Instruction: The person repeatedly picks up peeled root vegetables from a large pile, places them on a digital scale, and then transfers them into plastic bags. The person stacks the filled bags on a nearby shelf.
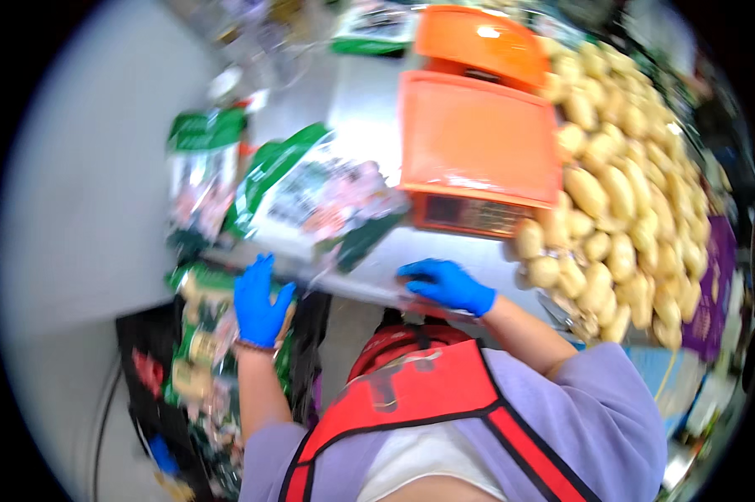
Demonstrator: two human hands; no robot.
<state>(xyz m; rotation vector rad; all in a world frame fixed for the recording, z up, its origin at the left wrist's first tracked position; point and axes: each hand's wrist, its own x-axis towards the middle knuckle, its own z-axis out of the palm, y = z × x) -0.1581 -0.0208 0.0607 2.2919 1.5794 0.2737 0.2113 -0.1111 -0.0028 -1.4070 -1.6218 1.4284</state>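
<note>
My left hand (pixel 261 304), in a blue glove, has its fingers spread over filled printed plastic bags (pixel 198 351) that hold pale potato-like lumps. In another blue glove, my right hand (pixel 443 285) is at the front edge of the metal table (pixel 377 251), fingers somewhat bent; whether it grips anything there cannot be told. Between and beyond the hands lies a green and white printed plastic bag (pixel 327 194), with a second such bag (pixel 203 169) to its left. An orange weighing scale (pixel 481 138) stands on the table, its keypad facing me.
A large heap of potatoes (pixel 622 194) covers the table's right side, against the scale. Beyond lies another green-edged bag (pixel 374 28). A pale wall or panel (pixel 101 163) bounds the left. Purple packaging (pixel 713 288) is at the far right. A black container (pixel 158 370) surrounds the lower-left bags.
</note>
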